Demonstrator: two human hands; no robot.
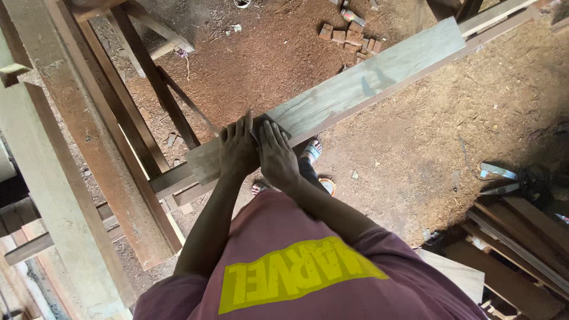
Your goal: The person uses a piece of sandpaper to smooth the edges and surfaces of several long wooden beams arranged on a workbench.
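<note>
Plank (355, 89), long, stiff, heavy-looking, lies across a wooden frame (118, 160), and I've got my left hand (238, 151) and right hand (277, 157) flat, pressing a dark sanding pad (261, 125) near its close end.

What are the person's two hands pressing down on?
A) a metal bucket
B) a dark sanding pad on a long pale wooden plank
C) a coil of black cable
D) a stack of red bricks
B: the left hand and right hand lie side by side on a dark sanding pad, flat on the long pale plank that runs across the view.
</note>
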